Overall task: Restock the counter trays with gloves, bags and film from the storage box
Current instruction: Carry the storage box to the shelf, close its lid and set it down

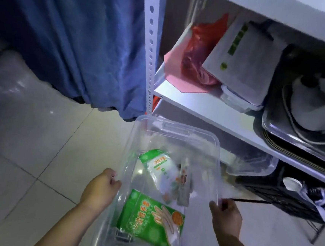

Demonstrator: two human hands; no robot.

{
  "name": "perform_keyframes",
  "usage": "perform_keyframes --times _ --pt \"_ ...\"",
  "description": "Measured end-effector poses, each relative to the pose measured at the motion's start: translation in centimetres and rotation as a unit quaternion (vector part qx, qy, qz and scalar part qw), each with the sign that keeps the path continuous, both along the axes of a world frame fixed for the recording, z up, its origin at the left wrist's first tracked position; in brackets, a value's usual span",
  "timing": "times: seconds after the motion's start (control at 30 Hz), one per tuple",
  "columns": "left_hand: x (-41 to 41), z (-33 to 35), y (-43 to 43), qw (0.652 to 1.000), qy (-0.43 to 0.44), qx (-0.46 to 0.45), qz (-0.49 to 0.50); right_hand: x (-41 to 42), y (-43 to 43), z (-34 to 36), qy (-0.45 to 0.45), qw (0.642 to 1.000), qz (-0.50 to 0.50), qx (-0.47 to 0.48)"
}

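Observation:
A clear plastic storage box (178, 133) hangs above the tiled floor in front of a shelf unit. My left hand (99, 188) grips its left rim and my right hand (226, 214) grips its right rim. Inside, near me, lies a green glove packet (150, 219) with a hand printed on it. Beyond it sits a second green-and-white packet (159, 170), with a narrow clear packet (183, 184) beside it.
A white metal shelf (208, 111) at right holds a red bag (202, 47), a white box (241, 57), a clear lidded container (237, 100) and stacked trays (299, 136). Below it are a clear lid (253, 163) and a black crate (281, 195). A blue cloth (76, 39) hangs at left.

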State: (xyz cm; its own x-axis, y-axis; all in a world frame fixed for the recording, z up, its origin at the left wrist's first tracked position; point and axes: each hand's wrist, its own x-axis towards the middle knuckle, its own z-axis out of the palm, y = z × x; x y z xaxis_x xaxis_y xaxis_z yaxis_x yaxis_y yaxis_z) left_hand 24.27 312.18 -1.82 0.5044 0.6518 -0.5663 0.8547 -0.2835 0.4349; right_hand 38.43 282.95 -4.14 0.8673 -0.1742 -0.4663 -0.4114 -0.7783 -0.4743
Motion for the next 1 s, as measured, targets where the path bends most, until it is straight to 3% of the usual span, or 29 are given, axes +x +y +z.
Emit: perform_keyframes --times 0.2,0.5,0.8,1.0 --pt "5.0 -5.6 4.2 0.996 -0.011 -0.009 -0.090 -0.2 2.0 -3.7 -0.020 0.996 -0.090 -0.011" --pt "9.1 -11.6 5.8 0.990 -0.025 -0.001 -0.142 0.1 3.1 -9.5 -0.056 0.981 -0.183 0.019" --pt "4.6 -19.7 2.7 0.987 -0.014 -0.115 -0.107 -3.1 -0.6 -17.7 -0.042 0.983 -0.175 0.041" --pt "3.3 -29.1 1.1 0.983 -0.013 -0.150 -0.104 -4.1 -3.0 -26.7 -0.037 0.986 -0.160 0.030"
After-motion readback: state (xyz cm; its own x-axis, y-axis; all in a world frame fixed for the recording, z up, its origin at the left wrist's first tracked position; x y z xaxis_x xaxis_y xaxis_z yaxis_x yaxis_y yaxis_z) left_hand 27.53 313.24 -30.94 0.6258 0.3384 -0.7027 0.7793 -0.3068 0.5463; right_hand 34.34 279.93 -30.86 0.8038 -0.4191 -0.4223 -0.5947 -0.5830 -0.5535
